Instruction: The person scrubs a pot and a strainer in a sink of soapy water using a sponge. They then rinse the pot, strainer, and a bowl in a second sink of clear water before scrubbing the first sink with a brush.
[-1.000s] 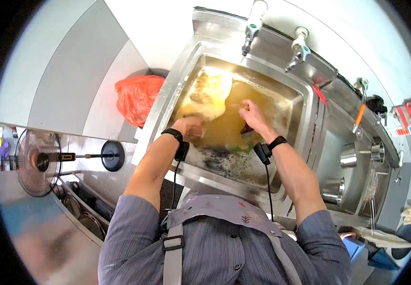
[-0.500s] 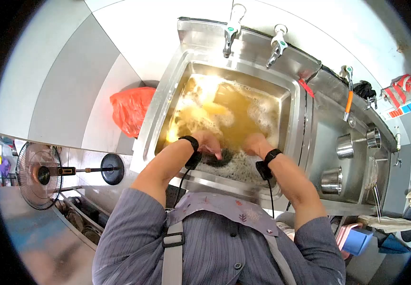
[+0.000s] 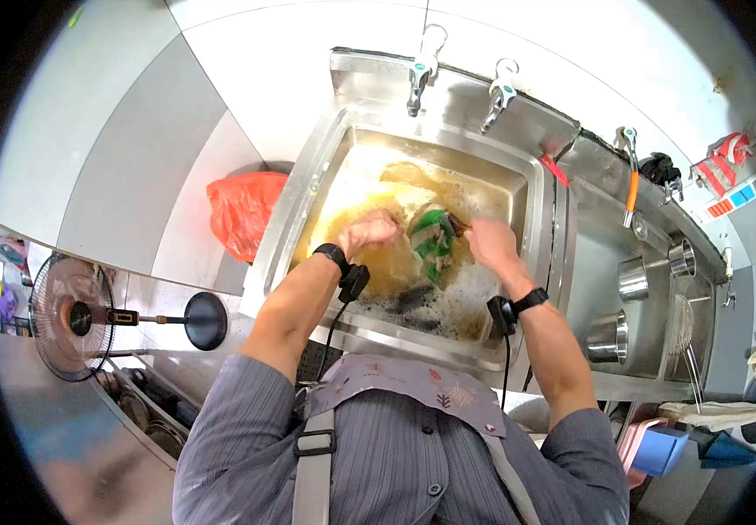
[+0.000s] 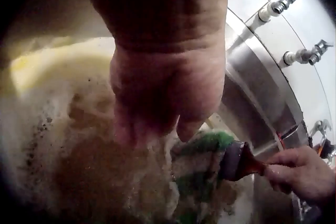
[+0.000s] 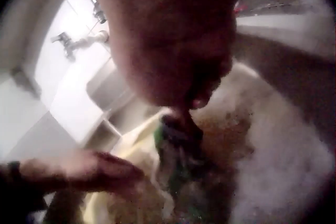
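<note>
My right hand [image 3: 491, 243] grips the reddish-brown handle of a brush [image 4: 245, 164] with a dark head, over the left sink. The brush head lies at the edge of a green and grey-white striped cloth [image 3: 433, 245] in cloudy, foamy water. Just left of the cloth is my left hand [image 3: 371, 230], fingers pointing down at the water; its fingertips are blurred in the left wrist view, and I cannot tell whether they pinch anything. A pale yellow sheet-like thing [image 4: 52, 61] spreads under the water beside the left hand. A dark patch [image 3: 413, 299] shows nearer me.
Two taps [image 3: 419, 77] stand above the back rim of the steel sink [image 3: 315, 188]. The right-hand basin holds several metal pots [image 3: 607, 337] and a wire skimmer [image 3: 682, 324]. A red plastic bag [image 3: 245, 214] sits left of the sink; a fan [image 3: 76, 317] stands farther left.
The striped cloth has come into view at the surface between my hands. Both hands have moved up and away from me, the left from over the dark patch, which now lies uncovered.
</note>
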The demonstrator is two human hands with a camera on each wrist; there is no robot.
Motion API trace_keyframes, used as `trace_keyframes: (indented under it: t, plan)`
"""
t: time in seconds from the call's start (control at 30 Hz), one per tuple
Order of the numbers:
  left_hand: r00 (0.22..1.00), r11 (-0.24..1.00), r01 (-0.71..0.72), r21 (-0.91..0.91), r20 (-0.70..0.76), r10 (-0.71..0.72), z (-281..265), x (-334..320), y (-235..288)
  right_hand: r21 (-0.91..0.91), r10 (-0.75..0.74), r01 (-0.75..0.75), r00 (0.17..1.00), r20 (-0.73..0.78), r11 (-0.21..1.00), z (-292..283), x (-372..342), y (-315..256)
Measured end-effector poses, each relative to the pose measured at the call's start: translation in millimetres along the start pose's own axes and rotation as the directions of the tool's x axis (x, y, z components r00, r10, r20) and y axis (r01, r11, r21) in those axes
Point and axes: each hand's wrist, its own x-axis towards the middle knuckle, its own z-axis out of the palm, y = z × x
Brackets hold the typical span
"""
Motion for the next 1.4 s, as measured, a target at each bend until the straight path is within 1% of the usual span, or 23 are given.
trace_keyframes:
  t: [0.07,0.13,0.27,0.3,0.33,0.4,0.47,0.53,0.57,0.63,0.77,0.83,0.87,0.93,0.97,1.0,1.03,1.07,1.13,1.23,1.3,1.37,1.4]
  plan:
    - [1.0,0.993,-0.019,-0.116,-0.006,0.019,2.6,-12.6,5.0,-0.026,0.042,-0.044,0.998,-0.055,0.999,-1.0,-9.0,-7.7]
    - [0.958,0.979,-0.165,-0.121,-0.254,0.13,19.6,-27.9,20.2,-0.016,0.036,-0.038,0.994,-0.107,0.999,1.1,-15.6,-10.3]
    - [0.927,0.883,-0.325,-0.339,-0.298,0.227,46.6,-33.5,47.0,-0.026,-0.06,0.06,0.998,-0.027,0.998,-5.2,-18.3,-15.6]
    - [0.892,0.773,-0.45,-0.446,-0.191,0.41,49.1,-12.7,38.6,0.007,-0.074,0.074,0.997,0.035,0.997,-9.5,-14.5,-13.9]
    - [0.892,0.772,-0.45,-0.449,-0.187,0.412,54.0,2.8,25.5,0.041,-0.091,0.087,0.991,0.094,0.995,-13.8,-9.7,-12.4]
    - [0.972,0.958,-0.221,-0.184,-0.127,0.2,47.0,-11.0,36.4,0.108,-0.128,0.118,0.988,0.087,0.987,-17.2,-0.8,4.4]
    - [0.972,0.972,-0.208,-0.107,-0.134,0.193,41.0,-15.2,37.3,0.175,-0.17,0.155,0.983,0.073,0.972,-22.7,5.9,17.0]
    - [1.0,0.994,0.028,0.104,-0.01,-0.027,38.3,-4.7,19.0,0.332,-0.065,0.007,0.984,0.165,0.943,-32.3,9.0,21.4]
    - [1.0,0.995,0.028,0.1,-0.012,-0.026,36.0,-8.2,14.9,0.329,-0.068,0.01,0.984,0.167,0.944,-35.1,10.5,24.3]
    - [0.947,0.894,0.029,0.447,0.275,-0.168,31.8,-14.6,8.4,0.458,0.08,-0.14,0.986,0.147,0.878,-38.6,14.2,28.4]
    - [0.944,0.878,-0.062,0.474,0.313,-0.102,25.3,-38.4,17.3,0.603,0.155,-0.203,0.979,0.132,0.772,17.4,30.7,42.4]
    - [0.946,0.875,-0.232,0.424,0.308,0.102,22.9,-7.5,-4.2,0.097,0.074,-0.077,0.997,0.039,0.992,75.1,45.2,59.9]
    - [0.948,0.878,-0.227,0.422,0.303,0.1,20.1,-9.0,1.7,0.096,0.067,-0.07,0.997,0.039,0.993,76.4,44.1,55.0]
    - [1.0,0.982,0.023,0.187,0.001,-0.024,15.9,-12.3,25.4,0.242,0.165,-0.238,0.943,0.288,0.941,71.9,40.0,34.5]
    - [1.0,0.982,0.024,0.186,-0.001,-0.024,21.9,-7.8,22.8,0.229,0.197,-0.285,0.919,0.342,0.931,59.5,36.0,21.1]
    - [0.992,0.992,-0.026,-0.123,-0.122,0.01,32.0,-2.2,17.2,0.228,0.196,-0.283,0.919,0.341,0.932,53.6,31.1,13.1]
    - [0.969,0.905,-0.111,-0.411,-0.247,0.007,39.8,4.8,12.3,0.45,0.186,-0.345,0.914,0.36,0.824,47.9,24.3,5.1]
    - [0.969,0.905,-0.112,-0.41,-0.248,0.008,42.8,5.7,17.8,0.642,0.172,-0.389,0.911,0.376,0.661,45.0,19.6,1.1]
    - [0.969,0.723,-0.113,-0.681,-0.238,-0.073,47.0,7.0,27.9,0.717,0.107,-0.403,0.901,0.421,0.569,36.5,13.7,-5.5]
    - [0.967,0.526,-0.226,-0.82,-0.255,0.017,53.4,15.8,23.1,0.786,0.035,-0.428,0.886,0.463,0.446,39.5,5.4,-8.2]
    - [0.956,0.632,-0.227,-0.741,-0.293,-0.001,55.6,37.0,5.9,0.795,0.034,-0.437,0.883,0.468,0.421,38.7,1.9,-13.4]
    - [0.949,0.792,-0.171,-0.586,-0.313,-0.026,48.6,22.0,12.5,0.589,0.005,-0.269,0.912,0.41,0.762,39.2,0.9,-27.1]
    - [0.951,0.793,-0.167,-0.586,-0.309,-0.028,54.1,25.6,10.4,0.59,0.006,-0.273,0.911,0.413,0.76,53.9,2.3,-29.7]
